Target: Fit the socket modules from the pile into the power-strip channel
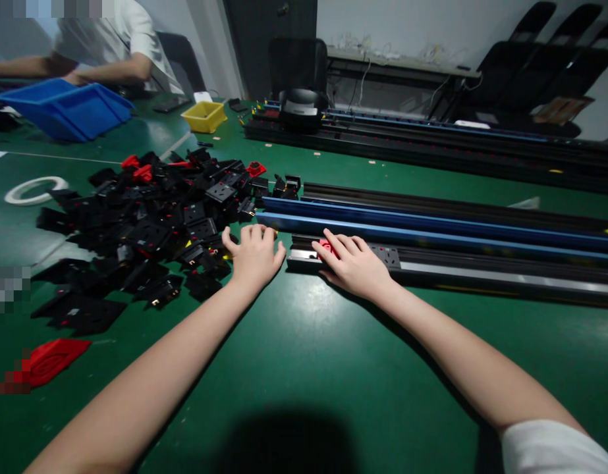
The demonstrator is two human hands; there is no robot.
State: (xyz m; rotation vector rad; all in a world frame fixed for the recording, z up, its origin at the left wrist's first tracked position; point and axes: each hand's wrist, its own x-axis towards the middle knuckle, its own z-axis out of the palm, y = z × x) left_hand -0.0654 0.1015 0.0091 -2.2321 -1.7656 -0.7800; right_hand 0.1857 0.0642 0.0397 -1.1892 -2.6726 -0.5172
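Apparently, the right hand [356,266] is resting over a red plastic module [327,248] at the left end of the near black track [462,282], fingers nearly straight; whether they are gripping is hidden. That piece is probably light, stiff and slick, inviting a hold by its side edges. At three o'clock a flat, slotted black socket module [385,256] is sitting. At nine, the left hand [254,257] is spreading its fingers, apparently empty. Beyond it, angular black modules [150,234] are lying heaped; towards one o'clock, smooth blue rails [407,233] are running.

Blue bin [83,112] left of yellow box [205,118]; black chair [298,62] beyond.
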